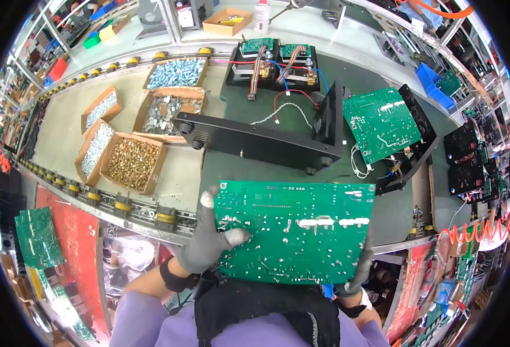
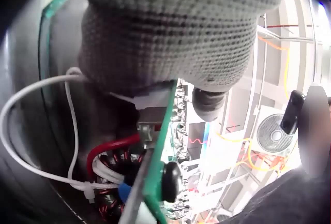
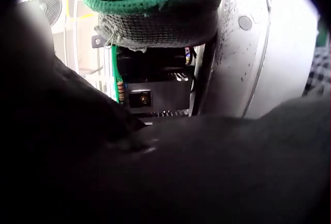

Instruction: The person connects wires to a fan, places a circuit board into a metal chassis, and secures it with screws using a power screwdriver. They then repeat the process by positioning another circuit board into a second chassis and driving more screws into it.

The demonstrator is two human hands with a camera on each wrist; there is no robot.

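Note:
A large green circuit board (image 1: 292, 231) is held up in front of the person's body, its soldered side facing the head camera. The gloved left hand (image 1: 206, 243) grips its left edge, thumb laid over the soldered face. At the lower right edge, the gloved right hand (image 1: 359, 269) holds the board, partly hidden behind it. In the left wrist view, a white cable (image 2: 31, 84), a red wire (image 2: 111, 146) and a wound coil show on the board's component side. Dark block-like components (image 3: 160, 94) sit beneath the right glove in the right wrist view.
Beyond the board stands a black metal chassis (image 1: 255, 139). Another green board (image 1: 382, 124) rests on a black housing to the right. Cardboard boxes of brass fasteners (image 1: 132, 162), metal clips (image 1: 165, 113) and blue parts (image 1: 177, 73) stand left. A roller rail (image 1: 122, 206) runs along the bench.

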